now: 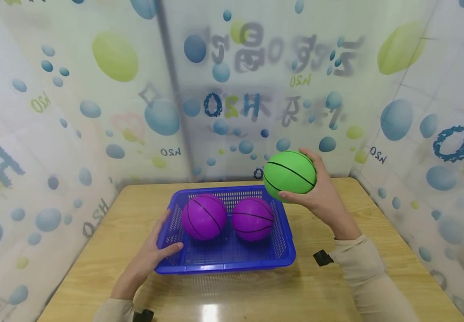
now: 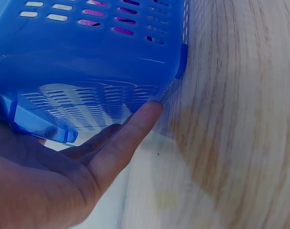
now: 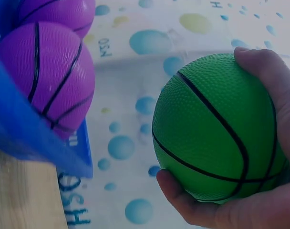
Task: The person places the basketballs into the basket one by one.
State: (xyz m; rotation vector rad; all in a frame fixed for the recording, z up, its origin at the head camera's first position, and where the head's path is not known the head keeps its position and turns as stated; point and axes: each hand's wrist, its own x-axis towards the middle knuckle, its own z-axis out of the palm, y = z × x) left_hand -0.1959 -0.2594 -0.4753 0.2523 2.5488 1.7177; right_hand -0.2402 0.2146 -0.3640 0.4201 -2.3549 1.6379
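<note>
A green ball (image 1: 290, 175) with black lines, like a small basketball, is held by my right hand (image 1: 321, 197). Thumb and fingers span it above the back right corner of a blue plastic basket (image 1: 225, 269). In the right wrist view the green ball (image 3: 216, 129) appears apart from the basket. Two purple balls, a left one (image 1: 204, 217) and a right one (image 1: 253, 219), lie inside the basket. My left hand (image 1: 151, 252) grips the basket's left side, thumb over the rim. The left wrist view shows its fingers (image 2: 130, 133) along the outer slotted wall.
A light wooden table (image 1: 107, 268) bears the basket. Behind it and on both sides hangs a pale curtain (image 1: 232, 89) printed with blue and green dots. Black straps (image 1: 322, 258) sit near both wrists.
</note>
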